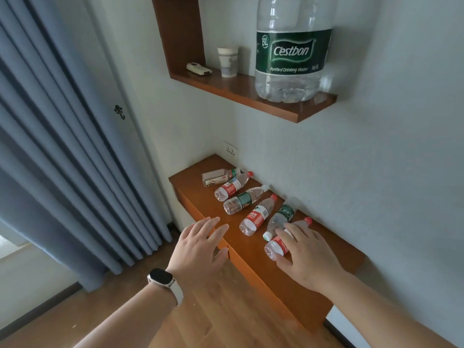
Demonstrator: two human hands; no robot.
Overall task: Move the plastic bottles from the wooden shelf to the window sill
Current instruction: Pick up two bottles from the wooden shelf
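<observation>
Several small plastic bottles lie on their sides on a low wooden shelf (190,182) against the wall. The nearest one, a red-labelled bottle (277,247), lies under my right hand (305,257), whose spread fingers rest over it without closing. Next to it lie a green-labelled bottle (280,219) and another red-labelled bottle (257,216). Farther back are a green-labelled bottle (242,200), a red-labelled one (232,186) and a brown-labelled one (218,177). My left hand (198,244) hovers open, fingers apart, at the shelf's front edge, holding nothing.
A large 6L Cestbon bottle (291,49) stands on an upper wall shelf (251,94) beside a paper cup (227,62) and a small remote (198,69). Blue curtains (62,146) hang at the left, with a bright sill (12,247) below them. Wooden floor lies underfoot.
</observation>
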